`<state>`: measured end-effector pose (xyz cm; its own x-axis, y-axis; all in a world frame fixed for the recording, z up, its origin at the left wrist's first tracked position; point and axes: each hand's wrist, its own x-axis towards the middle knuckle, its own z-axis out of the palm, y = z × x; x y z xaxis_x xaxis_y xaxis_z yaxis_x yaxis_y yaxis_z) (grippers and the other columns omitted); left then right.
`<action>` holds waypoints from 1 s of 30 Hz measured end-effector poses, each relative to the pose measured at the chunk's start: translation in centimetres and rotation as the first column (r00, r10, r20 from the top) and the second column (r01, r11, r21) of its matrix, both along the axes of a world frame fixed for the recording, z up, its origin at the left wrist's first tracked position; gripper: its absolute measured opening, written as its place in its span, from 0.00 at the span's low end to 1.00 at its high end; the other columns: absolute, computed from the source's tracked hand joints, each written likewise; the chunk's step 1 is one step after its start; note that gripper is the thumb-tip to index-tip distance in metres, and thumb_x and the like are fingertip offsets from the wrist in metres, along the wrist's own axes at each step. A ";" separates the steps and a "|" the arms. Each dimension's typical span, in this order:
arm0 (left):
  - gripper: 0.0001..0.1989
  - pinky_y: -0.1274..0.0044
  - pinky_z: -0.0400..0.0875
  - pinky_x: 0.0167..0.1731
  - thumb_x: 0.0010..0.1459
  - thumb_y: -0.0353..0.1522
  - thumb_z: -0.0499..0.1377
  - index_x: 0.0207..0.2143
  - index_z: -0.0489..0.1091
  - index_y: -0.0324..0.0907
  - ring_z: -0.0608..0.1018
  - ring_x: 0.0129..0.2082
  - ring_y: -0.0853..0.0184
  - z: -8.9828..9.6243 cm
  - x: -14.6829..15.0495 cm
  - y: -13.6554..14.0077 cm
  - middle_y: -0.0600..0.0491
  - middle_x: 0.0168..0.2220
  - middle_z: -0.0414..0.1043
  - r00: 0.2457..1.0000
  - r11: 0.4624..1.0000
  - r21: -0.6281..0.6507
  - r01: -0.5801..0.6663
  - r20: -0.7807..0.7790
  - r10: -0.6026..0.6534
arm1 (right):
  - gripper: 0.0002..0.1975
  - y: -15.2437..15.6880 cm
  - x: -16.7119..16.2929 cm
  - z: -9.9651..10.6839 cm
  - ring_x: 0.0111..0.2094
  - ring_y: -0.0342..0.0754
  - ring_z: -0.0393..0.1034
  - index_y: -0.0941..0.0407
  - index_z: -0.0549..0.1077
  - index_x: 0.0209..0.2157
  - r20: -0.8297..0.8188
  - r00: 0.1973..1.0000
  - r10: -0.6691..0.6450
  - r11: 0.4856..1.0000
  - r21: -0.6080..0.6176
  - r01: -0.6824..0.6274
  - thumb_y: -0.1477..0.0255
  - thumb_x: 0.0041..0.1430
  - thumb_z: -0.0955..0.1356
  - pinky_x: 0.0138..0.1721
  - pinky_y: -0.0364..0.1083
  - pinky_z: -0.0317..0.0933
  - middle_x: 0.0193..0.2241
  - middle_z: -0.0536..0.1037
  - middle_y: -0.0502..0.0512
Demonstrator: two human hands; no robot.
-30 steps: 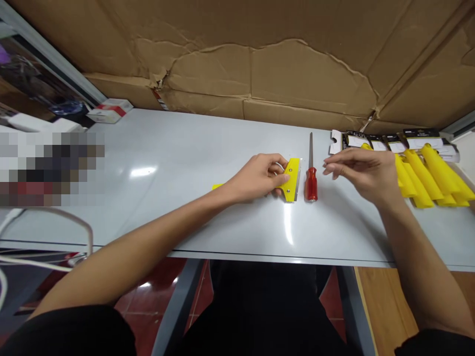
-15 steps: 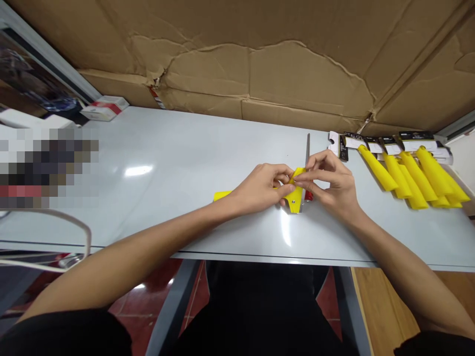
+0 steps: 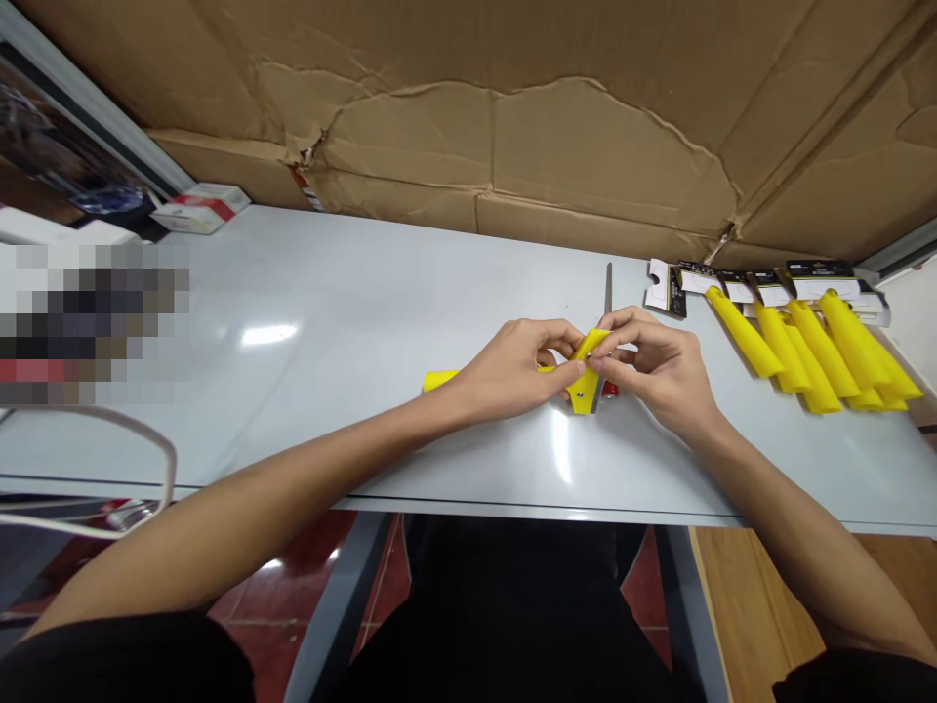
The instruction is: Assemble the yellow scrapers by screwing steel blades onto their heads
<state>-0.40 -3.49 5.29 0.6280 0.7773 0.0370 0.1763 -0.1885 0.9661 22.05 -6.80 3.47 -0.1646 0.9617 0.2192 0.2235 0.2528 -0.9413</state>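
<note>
Against a wall of creased cardboard [image 3: 512, 127], the glossy grey table [image 3: 329, 322] now has both hands meeting at its middle. The right hand [image 3: 659, 371], open over the red screwdriver [image 3: 607, 389] a second ago, has closed its fingertips on the yellow scraper [image 3: 584, 376], which the left hand [image 3: 512, 376] still grips. More yellow scrapers [image 3: 805, 342] lie at the right.

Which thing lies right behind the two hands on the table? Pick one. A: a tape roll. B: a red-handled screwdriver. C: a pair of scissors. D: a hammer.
B: beside the yellow scraper pinched by the left hand and right hand, a red handle and a metal shaft of a screwdriver show on the table.
</note>
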 end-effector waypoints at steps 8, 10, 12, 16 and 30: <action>0.16 0.77 0.83 0.38 0.66 0.44 0.67 0.42 0.81 0.40 0.86 0.39 0.66 -0.1 0.0 -0.2 0.49 0.42 0.86 0.999 0.999 -0.013 -0.034 0.010 0.034 | 0.26 0.1 0.0 -0.1 0.47 0.39 0.73 0.58 0.74 0.41 -0.039 0.999 0.006 1.000 0.002 -0.006 0.60 0.50 0.84 0.40 0.34 0.75 0.46 0.75 0.57; 0.15 0.77 0.82 0.39 0.67 0.44 0.66 0.42 0.81 0.40 0.86 0.40 0.66 0.0 0.0 -0.2 0.48 0.42 0.86 1.000 1.000 -0.005 -0.029 -0.002 0.029 | 0.26 0.0 -0.1 -0.1 0.47 0.39 0.73 0.58 0.73 0.42 -0.039 0.999 0.014 1.000 0.004 -0.014 0.60 0.50 0.83 0.39 0.34 0.75 0.45 0.75 0.56; 0.15 0.76 0.82 0.40 0.67 0.43 0.65 0.43 0.81 0.40 0.85 0.40 0.65 0.1 0.0 -0.3 0.48 0.42 0.86 1.000 1.000 -0.014 -0.019 -0.008 0.019 | 0.24 -0.1 -0.3 0.0 0.47 0.39 0.72 0.58 0.73 0.43 -0.035 0.999 0.024 1.000 0.007 -0.024 0.60 0.53 0.82 0.38 0.34 0.75 0.45 0.74 0.56; 0.14 0.75 0.82 0.42 0.67 0.41 0.64 0.44 0.82 0.40 0.85 0.41 0.65 0.2 0.0 -0.4 0.49 0.42 0.87 1.000 1.000 0.020 -0.016 -0.018 0.016 | 0.20 -0.3 -0.5 0.2 0.46 0.39 0.74 0.57 0.73 0.45 -0.031 0.999 0.023 0.999 0.026 -0.022 0.59 0.61 0.77 0.36 0.35 0.73 0.45 0.75 0.56; 0.16 0.63 0.78 0.43 0.75 0.36 0.52 0.47 0.81 0.47 0.84 0.45 0.56 -4.1 -1.3 4.2 0.43 0.51 0.86 0.907 0.454 0.869 0.198 -0.338 0.250 | 0.39 4.5 2.5 0.5 0.35 0.44 0.73 0.52 0.67 0.73 0.773 0.624 -0.115 0.978 -0.022 0.207 0.67 0.61 0.73 0.39 0.41 0.58 0.33 0.81 0.51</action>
<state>-1.73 0.74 1.24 0.7373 0.4789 0.4766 0.4811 -0.8674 0.1273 24.55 -2.29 3.94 -0.0692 0.9976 -0.0090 0.9009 0.0586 -0.4302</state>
